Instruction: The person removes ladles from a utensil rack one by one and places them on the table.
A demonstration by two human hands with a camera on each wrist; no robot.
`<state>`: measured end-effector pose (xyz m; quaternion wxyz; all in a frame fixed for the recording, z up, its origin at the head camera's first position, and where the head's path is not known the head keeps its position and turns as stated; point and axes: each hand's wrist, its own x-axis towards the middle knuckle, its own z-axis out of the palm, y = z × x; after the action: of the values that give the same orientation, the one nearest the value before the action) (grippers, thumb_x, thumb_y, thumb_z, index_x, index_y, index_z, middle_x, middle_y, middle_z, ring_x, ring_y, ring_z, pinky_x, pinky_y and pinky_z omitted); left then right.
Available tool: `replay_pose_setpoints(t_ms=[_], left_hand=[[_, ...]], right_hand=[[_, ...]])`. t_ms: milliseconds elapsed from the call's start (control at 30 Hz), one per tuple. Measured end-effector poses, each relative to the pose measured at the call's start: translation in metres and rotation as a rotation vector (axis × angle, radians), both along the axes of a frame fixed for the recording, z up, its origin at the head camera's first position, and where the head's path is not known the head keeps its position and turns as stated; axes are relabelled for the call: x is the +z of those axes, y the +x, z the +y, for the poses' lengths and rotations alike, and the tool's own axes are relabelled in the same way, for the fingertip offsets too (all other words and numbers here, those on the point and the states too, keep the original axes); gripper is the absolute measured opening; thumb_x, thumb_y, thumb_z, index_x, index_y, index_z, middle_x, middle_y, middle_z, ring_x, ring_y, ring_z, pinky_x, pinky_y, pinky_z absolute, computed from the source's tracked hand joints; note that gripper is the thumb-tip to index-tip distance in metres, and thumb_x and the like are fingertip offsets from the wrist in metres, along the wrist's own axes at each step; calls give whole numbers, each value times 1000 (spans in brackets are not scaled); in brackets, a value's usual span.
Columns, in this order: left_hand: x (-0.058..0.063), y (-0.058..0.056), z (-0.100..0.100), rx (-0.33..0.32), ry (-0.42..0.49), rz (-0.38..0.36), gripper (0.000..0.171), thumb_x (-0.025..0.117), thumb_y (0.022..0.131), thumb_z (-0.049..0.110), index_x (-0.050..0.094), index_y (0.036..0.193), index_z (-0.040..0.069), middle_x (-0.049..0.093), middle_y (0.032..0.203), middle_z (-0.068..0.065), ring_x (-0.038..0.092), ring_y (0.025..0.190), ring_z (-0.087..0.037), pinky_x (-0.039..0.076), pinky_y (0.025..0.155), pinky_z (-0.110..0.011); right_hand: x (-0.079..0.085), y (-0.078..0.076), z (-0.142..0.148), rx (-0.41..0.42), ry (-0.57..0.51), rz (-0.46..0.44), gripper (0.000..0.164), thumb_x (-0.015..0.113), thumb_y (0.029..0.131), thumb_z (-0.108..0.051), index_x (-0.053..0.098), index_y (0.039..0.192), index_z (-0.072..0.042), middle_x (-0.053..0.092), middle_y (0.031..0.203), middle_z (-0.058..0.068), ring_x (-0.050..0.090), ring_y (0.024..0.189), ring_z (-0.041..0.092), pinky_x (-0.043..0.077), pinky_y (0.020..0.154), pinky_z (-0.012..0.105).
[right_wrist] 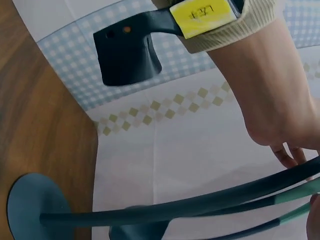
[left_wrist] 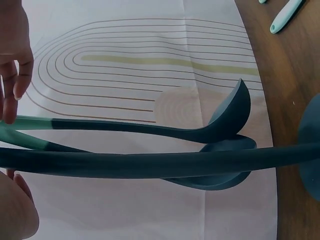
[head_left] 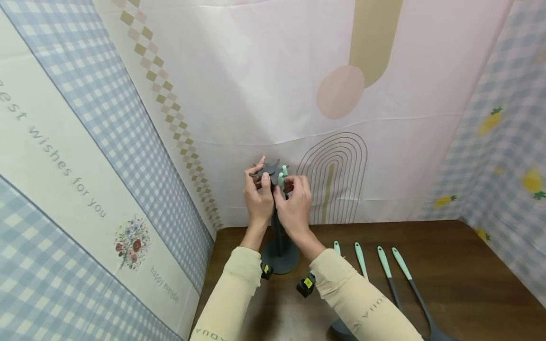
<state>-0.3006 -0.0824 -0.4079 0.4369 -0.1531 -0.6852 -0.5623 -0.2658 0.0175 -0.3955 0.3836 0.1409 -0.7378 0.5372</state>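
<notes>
A dark grey utensil stand (head_left: 277, 227) rises from its round base (head_left: 280, 256), with curved hooks (head_left: 270, 168) at the top. My left hand (head_left: 259, 201) grips the hook top, thumb in front and fingers behind. Two utensils with mint handles hang from it: a ladle (left_wrist: 232, 117), and behind the pole a spoon-like utensil (left_wrist: 215, 181) with a rounded bowl. At the right of the hooks, my right hand (head_left: 294, 203) pinches the ladle's mint handle (left_wrist: 35, 122) near its upper end. The right thumb's contact is hidden in the left wrist view.
Several mint-handled utensils (head_left: 385, 263) lie on the brown wooden table (head_left: 452, 265) to the right, partly under my right sleeve (head_left: 354, 289). A white patterned cloth (head_left: 256, 94) stands close behind the stand. Blue checked cloth (head_left: 141, 142) borders the left side.
</notes>
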Motion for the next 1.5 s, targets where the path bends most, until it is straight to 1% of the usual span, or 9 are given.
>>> replay_pose_setpoints(t_ms=[267, 467, 700, 867, 1033, 1133, 1300, 1400, 1500], left_hand=[[0, 2, 4, 5, 0, 8, 34, 49, 107, 26, 57, 135, 7, 61, 152, 0, 68, 96, -29, 55, 77, -39], [1, 2, 6, 13, -10, 13, 35, 49, 108, 27, 56, 135, 5, 61, 152, 0, 65, 88, -28, 51, 77, -32], [25, 28, 9, -11, 9, 51, 29, 48, 104, 5, 54, 128, -12, 61, 146, -24, 57, 78, -31, 45, 74, -27], [28, 33, 9, -6, 2, 39, 28, 49, 103, 2, 54, 127, -13, 62, 145, -25, 56, 78, -26, 46, 74, -31], [28, 35, 9, -16, 23, 7, 30, 49, 104, 4, 53, 130, -13, 61, 146, -25, 56, 80, -25, 44, 74, -25], [26, 34, 10, -29, 45, -30, 33, 49, 106, 6, 53, 134, -11, 59, 149, -22, 61, 91, -29, 46, 78, -27], [18, 27, 10, -56, 107, -86, 42, 48, 110, 13, 45, 148, -3, 52, 157, -15, 57, 112, -39, 47, 91, -45], [16, 25, 14, -81, 161, -107, 53, 50, 110, 24, 36, 157, 3, 45, 160, -14, 51, 119, -38, 45, 95, -49], [18, 29, 21, -74, 194, -120, 70, 60, 104, 36, 30, 160, 6, 39, 160, -17, 48, 125, -33, 44, 99, -47]], right_hand=[[3, -2, 15, 96, 44, -27, 15, 74, 95, -6, 65, 105, 1, 59, 106, 17, 65, 92, 30, 58, 79, 51], [9, 0, 31, 152, 96, -35, 16, 70, 98, -8, 65, 112, -2, 65, 105, 12, 68, 92, 26, 60, 80, 41], [14, 3, 48, 220, 149, -71, 16, 68, 101, -10, 64, 116, -6, 71, 104, 8, 73, 95, 21, 63, 78, 38], [17, 4, 60, 275, 206, -82, 20, 67, 104, -13, 66, 122, -7, 72, 104, 7, 72, 97, 20, 63, 81, 38], [19, 8, 70, 318, 233, -121, 27, 67, 105, -15, 65, 130, -6, 72, 106, 8, 71, 100, 21, 63, 79, 37], [18, 10, 75, 339, 225, -161, 27, 67, 105, -16, 65, 131, -8, 72, 106, 7, 70, 100, 19, 63, 79, 35], [17, 15, 83, 382, 198, -181, 24, 68, 106, -19, 65, 128, -11, 71, 103, 6, 71, 97, 20, 63, 78, 35], [18, 18, 89, 412, 166, -176, 23, 68, 105, -18, 66, 126, -9, 72, 103, 10, 72, 96, 25, 63, 77, 39], [19, 22, 94, 428, 139, -183, 22, 68, 105, -14, 65, 125, -6, 71, 105, 14, 72, 96, 30, 63, 77, 39]])
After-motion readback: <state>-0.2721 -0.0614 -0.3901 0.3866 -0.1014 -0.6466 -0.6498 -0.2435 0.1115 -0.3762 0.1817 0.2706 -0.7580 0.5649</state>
